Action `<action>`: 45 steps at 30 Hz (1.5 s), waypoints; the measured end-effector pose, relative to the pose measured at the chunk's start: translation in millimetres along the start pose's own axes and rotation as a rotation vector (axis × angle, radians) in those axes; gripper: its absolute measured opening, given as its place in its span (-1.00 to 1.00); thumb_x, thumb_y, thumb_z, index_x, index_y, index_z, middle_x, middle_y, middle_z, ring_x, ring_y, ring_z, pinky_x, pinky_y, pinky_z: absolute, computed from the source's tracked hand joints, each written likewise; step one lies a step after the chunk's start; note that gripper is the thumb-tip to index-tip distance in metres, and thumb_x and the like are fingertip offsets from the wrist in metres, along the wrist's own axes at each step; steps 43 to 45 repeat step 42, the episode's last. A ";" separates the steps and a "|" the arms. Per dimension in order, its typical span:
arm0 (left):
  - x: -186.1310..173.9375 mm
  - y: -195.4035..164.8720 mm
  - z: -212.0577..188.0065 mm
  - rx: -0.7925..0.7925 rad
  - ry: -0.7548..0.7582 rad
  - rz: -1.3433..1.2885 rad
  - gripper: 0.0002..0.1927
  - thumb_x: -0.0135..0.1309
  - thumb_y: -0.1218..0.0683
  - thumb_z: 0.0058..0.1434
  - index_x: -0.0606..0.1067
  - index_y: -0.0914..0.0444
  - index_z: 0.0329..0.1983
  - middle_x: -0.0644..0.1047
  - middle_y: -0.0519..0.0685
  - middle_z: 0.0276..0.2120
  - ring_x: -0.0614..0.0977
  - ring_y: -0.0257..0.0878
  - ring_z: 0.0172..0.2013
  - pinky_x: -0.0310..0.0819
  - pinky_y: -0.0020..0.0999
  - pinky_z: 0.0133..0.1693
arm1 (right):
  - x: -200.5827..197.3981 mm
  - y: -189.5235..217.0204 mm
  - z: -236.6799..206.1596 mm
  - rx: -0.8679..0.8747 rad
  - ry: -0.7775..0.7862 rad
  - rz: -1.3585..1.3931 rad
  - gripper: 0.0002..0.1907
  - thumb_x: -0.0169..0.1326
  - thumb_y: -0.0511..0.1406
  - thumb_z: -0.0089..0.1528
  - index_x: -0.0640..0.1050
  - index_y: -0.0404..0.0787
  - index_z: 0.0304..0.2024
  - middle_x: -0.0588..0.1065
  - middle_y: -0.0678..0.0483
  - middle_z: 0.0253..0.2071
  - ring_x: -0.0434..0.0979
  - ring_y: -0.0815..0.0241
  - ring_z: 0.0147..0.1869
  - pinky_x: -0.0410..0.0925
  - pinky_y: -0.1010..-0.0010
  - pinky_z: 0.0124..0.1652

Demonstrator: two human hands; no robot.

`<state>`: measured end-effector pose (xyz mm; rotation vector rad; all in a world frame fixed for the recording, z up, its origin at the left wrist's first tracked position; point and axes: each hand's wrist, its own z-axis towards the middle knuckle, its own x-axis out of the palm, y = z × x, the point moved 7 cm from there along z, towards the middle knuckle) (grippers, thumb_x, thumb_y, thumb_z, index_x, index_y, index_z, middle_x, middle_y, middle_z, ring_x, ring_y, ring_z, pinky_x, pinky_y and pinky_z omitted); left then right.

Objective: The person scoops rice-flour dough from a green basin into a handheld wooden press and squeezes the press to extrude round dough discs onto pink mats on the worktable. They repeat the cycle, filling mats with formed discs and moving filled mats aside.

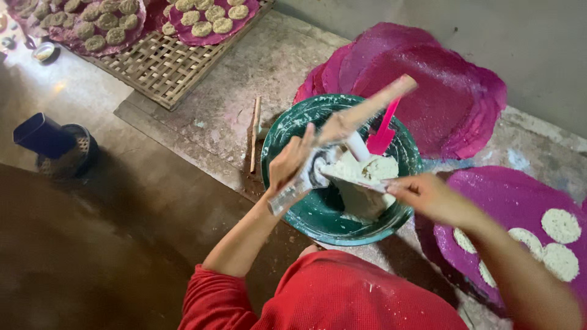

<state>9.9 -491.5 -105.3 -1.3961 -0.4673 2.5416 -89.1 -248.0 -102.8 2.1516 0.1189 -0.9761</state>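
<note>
A green basin [306, 214] on the floor holds a lump of white dough [367, 174]. My left hand [290, 162] grips a small metal mould with a handle [293, 186] over the basin's left side. My right hand [428, 195] holds a thin flat blade [351, 178] pressed onto the dough at the mould. A wooden stick [373, 107] and a pink plastic spatula [384, 134] lean in the basin behind my hands. A red garment [342, 293] fills the bottom edge.
A stack of magenta round mats [428, 79] lies behind the basin. Another magenta mat [507, 201] at the right carries white round cakes [559, 225]. A woven bamboo tray [159, 64] at top left bears mats with brownish cakes [104, 21]. A dark blue container [43, 135] sits at left, a thin stick [255, 131] beside the basin.
</note>
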 end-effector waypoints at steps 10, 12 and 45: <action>50.6 -28.8 -34.6 0.267 0.169 -0.284 -0.37 0.09 -0.18 0.30 0.40 0.09 0.40 0.52 0.01 0.25 0.61 0.05 0.17 0.46 -0.13 0.17 | 38.8 127.4 -35.2 -0.628 -0.227 -1.110 -0.75 0.04 -0.30 0.17 0.50 -0.19 -0.10 0.54 0.04 -0.35 0.60 0.09 -0.37 0.47 0.28 -0.37; 62.2 -0.1 -36.9 -0.046 0.376 -0.359 -0.47 0.06 -0.21 0.24 0.50 0.04 0.24 0.60 -0.06 0.14 0.67 -0.08 0.11 0.53 -0.22 0.16 | 23.6 126.2 -46.3 -0.634 -0.173 -1.122 -0.71 0.03 -0.35 0.15 0.50 -0.19 -0.06 0.53 0.03 -0.33 0.59 0.13 -0.41 0.48 0.29 -0.42; 37.9 58.5 3.3 -0.403 0.035 -0.155 -0.21 0.29 -0.12 0.15 0.36 0.25 0.42 0.18 0.17 0.45 0.44 0.10 0.28 0.40 -0.03 0.21 | 87.7 -15.5 9.0 -0.265 -0.189 0.250 -0.56 -0.01 -0.31 0.36 0.44 -0.12 0.31 0.56 -0.12 -0.47 0.48 0.20 -0.49 0.46 0.30 -0.39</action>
